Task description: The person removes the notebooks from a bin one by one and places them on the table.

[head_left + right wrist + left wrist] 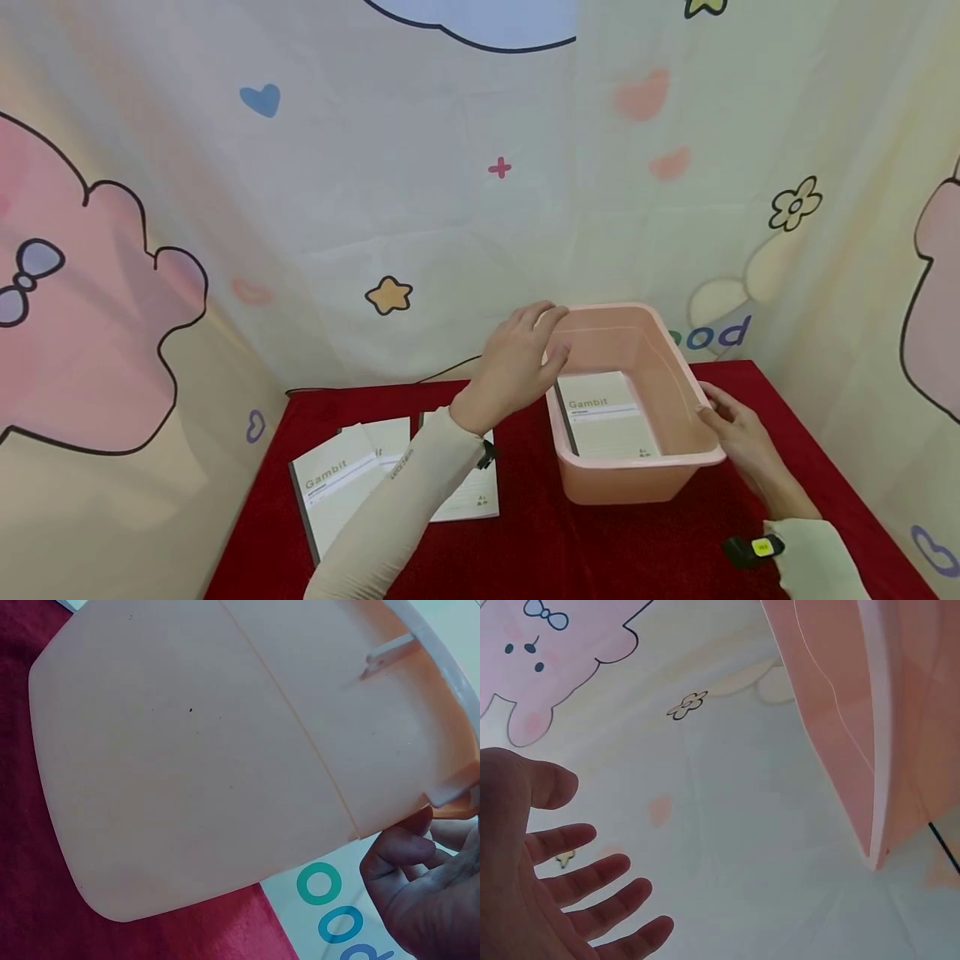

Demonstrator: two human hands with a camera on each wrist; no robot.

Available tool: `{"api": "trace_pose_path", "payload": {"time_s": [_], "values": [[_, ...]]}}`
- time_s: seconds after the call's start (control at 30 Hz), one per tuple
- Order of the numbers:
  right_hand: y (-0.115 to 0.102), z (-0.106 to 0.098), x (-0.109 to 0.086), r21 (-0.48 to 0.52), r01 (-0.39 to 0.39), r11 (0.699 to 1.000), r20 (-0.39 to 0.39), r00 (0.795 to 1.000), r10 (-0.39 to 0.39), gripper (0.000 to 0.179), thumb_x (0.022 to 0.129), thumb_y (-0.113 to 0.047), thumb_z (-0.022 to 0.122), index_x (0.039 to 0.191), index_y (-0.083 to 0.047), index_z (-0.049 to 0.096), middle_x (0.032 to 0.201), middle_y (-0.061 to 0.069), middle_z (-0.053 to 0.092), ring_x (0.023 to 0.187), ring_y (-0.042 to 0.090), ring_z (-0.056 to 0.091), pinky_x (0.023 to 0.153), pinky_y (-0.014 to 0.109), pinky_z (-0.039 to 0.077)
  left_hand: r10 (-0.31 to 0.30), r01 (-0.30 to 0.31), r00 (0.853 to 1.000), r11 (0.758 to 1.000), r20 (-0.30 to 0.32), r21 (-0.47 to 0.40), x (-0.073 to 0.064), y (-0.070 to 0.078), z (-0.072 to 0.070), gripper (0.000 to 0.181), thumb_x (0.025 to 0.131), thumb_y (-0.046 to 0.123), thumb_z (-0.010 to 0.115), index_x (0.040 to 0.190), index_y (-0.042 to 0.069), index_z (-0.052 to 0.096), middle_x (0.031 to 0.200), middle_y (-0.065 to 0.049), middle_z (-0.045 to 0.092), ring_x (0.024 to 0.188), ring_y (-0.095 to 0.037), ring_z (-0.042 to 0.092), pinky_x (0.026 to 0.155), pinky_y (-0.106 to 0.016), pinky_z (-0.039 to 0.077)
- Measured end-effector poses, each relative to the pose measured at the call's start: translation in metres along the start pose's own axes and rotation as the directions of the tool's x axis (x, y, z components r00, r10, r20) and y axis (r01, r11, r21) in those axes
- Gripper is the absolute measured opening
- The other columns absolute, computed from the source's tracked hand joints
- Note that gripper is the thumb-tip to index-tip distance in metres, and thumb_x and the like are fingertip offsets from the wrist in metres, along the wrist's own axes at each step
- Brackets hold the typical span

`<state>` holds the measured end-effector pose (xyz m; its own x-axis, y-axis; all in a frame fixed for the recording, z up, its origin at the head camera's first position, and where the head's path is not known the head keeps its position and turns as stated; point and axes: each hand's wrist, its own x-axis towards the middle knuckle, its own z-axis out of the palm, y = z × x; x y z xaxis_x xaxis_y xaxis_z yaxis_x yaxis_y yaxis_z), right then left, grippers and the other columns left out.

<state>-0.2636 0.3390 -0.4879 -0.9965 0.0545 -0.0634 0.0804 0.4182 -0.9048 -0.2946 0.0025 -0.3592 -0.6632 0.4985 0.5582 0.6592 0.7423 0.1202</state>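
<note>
A pink plastic basin (626, 485) stands on the right half of the table in the head view, with a white notebook (603, 412) marked "Gambit" lying inside. My right hand (738, 433) grips the basin's right rim; in the right wrist view its fingers and thumb (409, 844) curl at the edge, partly hidden behind it. Over the basin's left back corner is my left hand (513, 362), fingers spread. The left wrist view shows that hand (577, 892) holding nothing, apart from the basin wall (840, 712).
More white notebooks lie on the left: a front one (337, 479), one behind it (386, 437) and another (472, 496) partly under my left forearm. Red cloth (525, 533) covers the table. A patterned curtain (420, 192) hangs behind, with a black cable (450, 367) along the back edge.
</note>
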Motion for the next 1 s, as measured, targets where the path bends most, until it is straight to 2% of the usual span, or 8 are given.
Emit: {"api": "trace_pose_path", "payload": {"time_s": [0.13, 0.33, 0.47, 0.57, 0.67, 0.77, 0.83, 1.0], "values": [[0.001, -0.003, -0.001, -0.011, 0.005, 1.000, -0.001, 1.000, -0.005, 0.066, 0.104, -0.040, 0.042, 0.157, -0.010, 0.018, 0.151, 0.029, 0.033, 0.115, 0.030, 0.052, 0.078, 0.021, 0.056, -0.073, 0.074, 0.996, 0.997, 0.055, -0.018, 0.016, 0.001, 0.020, 0.046, 0.101, 0.032, 0.047, 0.143, 0.013, 0.047, 0.144, -0.007, 0.051, 0.132, -0.023, 0.051, 0.106, -0.038, 0.046], [0.002, -0.007, -0.003, -0.019, -0.009, 1.000, -0.006, 1.000, 0.009, 0.066, 0.104, -0.040, 0.043, 0.157, -0.010, 0.018, 0.153, 0.030, 0.031, 0.118, 0.033, 0.052, 0.078, 0.024, 0.058, -0.171, 0.186, 0.973, 0.978, 0.152, -0.091, 0.034, 0.004, 0.054, 0.047, 0.101, 0.033, 0.046, 0.146, 0.016, 0.043, 0.147, -0.003, 0.049, 0.133, -0.021, 0.050, 0.106, -0.038, 0.046], [0.002, -0.007, -0.004, -0.017, -0.016, 1.000, -0.005, 1.000, 0.016, 0.067, 0.103, -0.042, 0.043, 0.157, -0.011, 0.018, 0.153, 0.029, 0.031, 0.119, 0.034, 0.050, 0.078, 0.023, 0.057, -0.235, 0.266, 0.952, 0.952, 0.197, -0.149, 0.045, 0.008, 0.071, 0.048, 0.101, 0.034, 0.046, 0.147, 0.019, 0.042, 0.149, -0.002, 0.046, 0.133, -0.021, 0.050, 0.105, -0.040, 0.046], [0.002, -0.007, -0.004, -0.024, -0.019, 1.000, -0.001, 1.000, 0.019, 0.068, 0.103, -0.043, 0.043, 0.158, -0.012, 0.018, 0.152, 0.028, 0.032, 0.116, 0.032, 0.052, 0.078, 0.023, 0.057, -0.260, 0.309, 0.937, 0.928, 0.233, -0.207, 0.052, 0.011, 0.084, 0.048, 0.102, 0.033, 0.044, 0.147, 0.019, 0.041, 0.149, -0.003, 0.046, 0.128, -0.022, 0.054, 0.100, -0.041, 0.051], [0.002, -0.006, -0.004, -0.029, -0.017, 0.999, 0.002, 1.000, 0.017, 0.068, 0.103, -0.043, 0.043, 0.158, -0.012, 0.017, 0.152, 0.028, 0.032, 0.115, 0.032, 0.053, 0.078, 0.024, 0.057, -0.274, 0.336, 0.926, 0.912, 0.261, -0.236, 0.058, 0.013, 0.097, 0.047, 0.102, 0.033, 0.042, 0.147, 0.020, 0.041, 0.148, -0.003, 0.048, 0.124, -0.022, 0.057, 0.096, -0.039, 0.053], [0.002, -0.004, -0.003, -0.027, -0.008, 1.000, 0.004, 1.000, 0.008, 0.067, 0.104, -0.042, 0.043, 0.158, -0.012, 0.018, 0.152, 0.028, 0.033, 0.115, 0.032, 0.054, 0.078, 0.024, 0.057, -0.282, 0.350, 0.918, 0.908, 0.280, -0.230, 0.064, 0.013, 0.107, 0.047, 0.102, 0.031, 0.041, 0.148, 0.020, 0.041, 0.147, -0.003, 0.049, 0.126, -0.021, 0.056, 0.097, -0.037, 0.051], [0.001, -0.003, -0.003, -0.027, -0.004, 1.000, 0.005, 1.000, 0.004, 0.066, 0.104, -0.041, 0.043, 0.158, -0.012, 0.018, 0.152, 0.028, 0.034, 0.114, 0.032, 0.054, 0.078, 0.026, 0.058, -0.289, 0.357, 0.912, 0.908, 0.292, -0.217, 0.069, 0.014, 0.111, 0.047, 0.102, 0.030, 0.041, 0.148, 0.020, 0.041, 0.146, -0.003, 0.049, 0.125, -0.021, 0.057, 0.097, -0.036, 0.051], [-0.001, -0.001, -0.003, -0.021, 0.000, 1.000, 0.002, 1.000, 0.000, 0.067, 0.103, -0.041, 0.044, 0.158, -0.013, 0.018, 0.153, 0.028, 0.034, 0.115, 0.033, 0.056, 0.080, 0.029, 0.059, -0.288, 0.353, 0.910, 0.916, 0.298, -0.192, 0.084, 0.013, 0.112, 0.046, 0.101, 0.027, 0.043, 0.146, 0.018, 0.041, 0.142, -0.006, 0.051, 0.120, -0.023, 0.059, 0.096, -0.037, 0.051]]}}
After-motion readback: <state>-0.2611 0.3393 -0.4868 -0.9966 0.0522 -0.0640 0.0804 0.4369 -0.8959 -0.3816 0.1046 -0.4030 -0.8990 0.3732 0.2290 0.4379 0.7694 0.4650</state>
